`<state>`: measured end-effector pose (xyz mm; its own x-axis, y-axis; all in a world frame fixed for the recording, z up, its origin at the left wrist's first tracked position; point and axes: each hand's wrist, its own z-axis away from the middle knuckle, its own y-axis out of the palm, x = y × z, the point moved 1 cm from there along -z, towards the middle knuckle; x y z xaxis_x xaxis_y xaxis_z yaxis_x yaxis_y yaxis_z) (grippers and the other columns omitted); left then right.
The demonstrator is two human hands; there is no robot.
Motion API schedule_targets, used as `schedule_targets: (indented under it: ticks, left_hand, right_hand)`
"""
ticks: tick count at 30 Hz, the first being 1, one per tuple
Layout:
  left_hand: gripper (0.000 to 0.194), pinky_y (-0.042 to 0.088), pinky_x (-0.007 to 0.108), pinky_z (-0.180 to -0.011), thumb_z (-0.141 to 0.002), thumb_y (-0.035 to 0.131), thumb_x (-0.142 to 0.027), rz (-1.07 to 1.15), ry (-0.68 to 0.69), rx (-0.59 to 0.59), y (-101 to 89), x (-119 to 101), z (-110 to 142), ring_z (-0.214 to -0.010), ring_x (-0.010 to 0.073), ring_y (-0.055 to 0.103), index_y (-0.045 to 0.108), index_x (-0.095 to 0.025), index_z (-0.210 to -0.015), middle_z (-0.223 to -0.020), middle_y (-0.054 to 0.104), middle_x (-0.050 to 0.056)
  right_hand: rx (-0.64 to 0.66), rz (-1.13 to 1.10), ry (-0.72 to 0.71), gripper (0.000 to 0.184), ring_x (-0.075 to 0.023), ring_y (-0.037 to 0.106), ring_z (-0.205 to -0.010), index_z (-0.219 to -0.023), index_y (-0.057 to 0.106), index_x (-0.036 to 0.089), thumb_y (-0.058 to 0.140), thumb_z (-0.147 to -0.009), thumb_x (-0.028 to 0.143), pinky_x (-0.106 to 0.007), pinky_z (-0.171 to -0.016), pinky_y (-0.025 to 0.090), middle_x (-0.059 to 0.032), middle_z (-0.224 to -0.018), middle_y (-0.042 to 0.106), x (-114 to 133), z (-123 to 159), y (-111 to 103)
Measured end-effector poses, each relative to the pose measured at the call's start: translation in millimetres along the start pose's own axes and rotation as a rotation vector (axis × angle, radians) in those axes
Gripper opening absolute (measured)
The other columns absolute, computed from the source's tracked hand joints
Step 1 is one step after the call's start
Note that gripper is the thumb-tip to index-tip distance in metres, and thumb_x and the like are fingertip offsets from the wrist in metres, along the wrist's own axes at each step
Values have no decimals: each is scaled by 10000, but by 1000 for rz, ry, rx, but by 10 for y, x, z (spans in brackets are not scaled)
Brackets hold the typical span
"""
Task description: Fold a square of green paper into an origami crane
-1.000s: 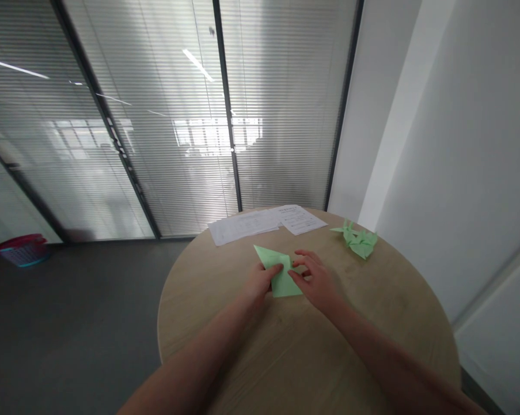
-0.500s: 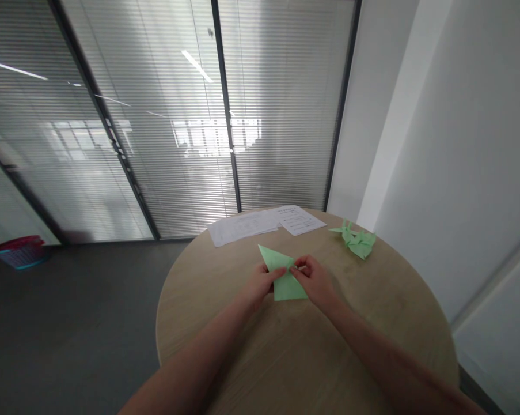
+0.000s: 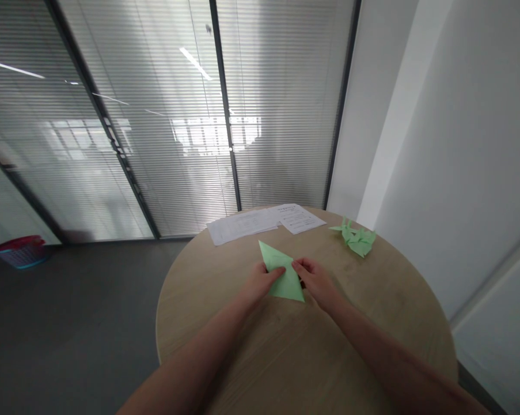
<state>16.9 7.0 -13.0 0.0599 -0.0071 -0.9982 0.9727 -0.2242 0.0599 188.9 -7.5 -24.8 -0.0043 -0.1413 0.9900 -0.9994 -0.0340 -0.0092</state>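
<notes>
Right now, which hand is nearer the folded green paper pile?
Right. The right hand, pinching the right edge of the pointed green paper sheet, is left of the folded green paper pile and nearer the camera; the left hand, gripping that sheet, is farther left.

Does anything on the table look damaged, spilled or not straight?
Nothing looks spilled, and the held green paper shows no visible tear. Only the white papers lie askew, overlapping at different angles on the table.

Head camera looks forward and down over the table (image 3: 294,351).
</notes>
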Motion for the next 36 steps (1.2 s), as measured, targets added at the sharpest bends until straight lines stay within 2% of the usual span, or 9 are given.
schedule_targets:
  ticks: [8, 12, 16, 23, 27, 31, 36]
  left_hand:
    - [216, 530, 332, -686, -766, 778, -303, -2, -2, -22, 11, 23, -1, -740, 257, 697, 749, -110, -857, -868, 769, 143]
    - [208, 535, 353, -698, -758, 781, -295, 28, -28, -85, -25, -3, -15, -749, 270, 702, 744, -119, -863, -853, 766, 135]
    - [198, 522, 344, -670, -739, 796, -279, 31, -41, -123, -73, -44, -32, -739, 268, 695, 740, -122, -845, -877, 767, 138]
    - [210, 519, 336, -658, -728, 817, -260, 63, -13, -107, -72, -118, 0, -707, 261, 694, 744, -104, -848, -876, 769, 151]
    - [265, 540, 361, -696, -713, 822, -283, 32, -47, -2, -70, -142, 30, -720, 272, 705, 753, -78, -866, -866, 771, 161]
    - [303, 540, 353, -696, -717, 799, -303, -66, -25, 74, -74, -110, 18, -743, 265, 703, 752, -80, -916, -911, 773, 151]
    - [269, 507, 328, -655, -768, 739, -341, -270, 70, 44, -108, -55, -59, -740, 246, 681, 742, -95, -877, -890, 765, 127]
  right_hand:
    - [-9, 6, -10, 301, -153, 522, -546, -736, 646, 254, 653, -815, 544, -262, -518, 401, 20, -613, 584, 2, -1, 9]
    - [102, -32, 45, 279, -145, 579, -574, -832, 683, 234, 701, -779, 507, -251, -523, 444, 11, -684, 661, 17, 19, 11]
    - [230, -129, 114, 344, -152, 660, -663, -956, 693, 196, 777, -712, 423, -263, -602, 509, -28, -827, 738, 39, 45, 23]
    - [204, -158, 142, 358, -150, 680, -698, -980, 693, 191, 814, -694, 369, -260, -638, 535, -21, -818, 737, 66, 54, 29]
    - [185, -230, 138, 357, -158, 684, -698, -931, 700, 190, 791, -723, 465, -270, -628, 547, -33, -831, 733, 88, 64, 37]
    - [184, -212, 143, 401, -172, 684, -693, -900, 730, 166, 785, -713, 517, -287, -631, 554, -59, -820, 732, 81, 60, 34]
    - [97, -208, 161, 382, -187, 676, -692, -833, 729, 159, 819, -670, 493, -309, -637, 553, -60, -798, 719, 39, 25, 20]
